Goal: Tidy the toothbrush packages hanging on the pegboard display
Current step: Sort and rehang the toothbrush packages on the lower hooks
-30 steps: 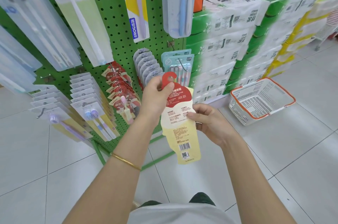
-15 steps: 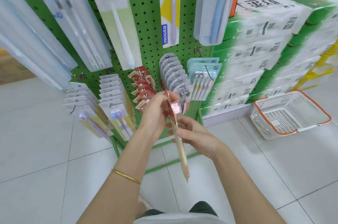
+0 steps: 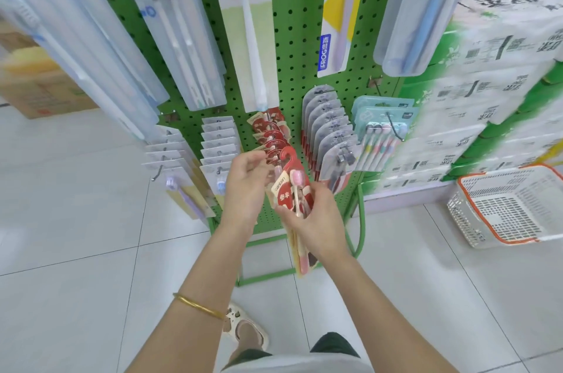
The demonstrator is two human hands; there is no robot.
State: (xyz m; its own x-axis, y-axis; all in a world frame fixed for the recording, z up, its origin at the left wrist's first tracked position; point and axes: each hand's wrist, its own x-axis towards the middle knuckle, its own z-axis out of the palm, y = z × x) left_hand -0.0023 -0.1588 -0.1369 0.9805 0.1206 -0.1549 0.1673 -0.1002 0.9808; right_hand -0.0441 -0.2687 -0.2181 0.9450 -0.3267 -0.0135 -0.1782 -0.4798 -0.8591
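Now our right hand (image 3: 316, 220) grips the red toothbrush package (image 3: 289, 189) before the pegboard (image 3: 298, 37). Our left hand (image 3: 245, 186) curls beside the red row (image 3: 269, 132), grip unclear. We should hang its hook (image 3: 288, 154) squarely behind that row.

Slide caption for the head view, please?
Right hand holds a red toothbrush package at the green pegboard, left hand beside it.

Both forearms (image 3: 380, 305) were bare, as were the left hand (image 3: 243, 189) and the right hand (image 3: 316, 220). A thin gold bangle (image 3: 199, 307) circled the left wrist. Low in the view showed the hem of a white top (image 3: 292, 366), dark green legwear (image 3: 333, 343) beneath it, and, on one foot, a cream sandal (image 3: 233, 316) with brown spots.
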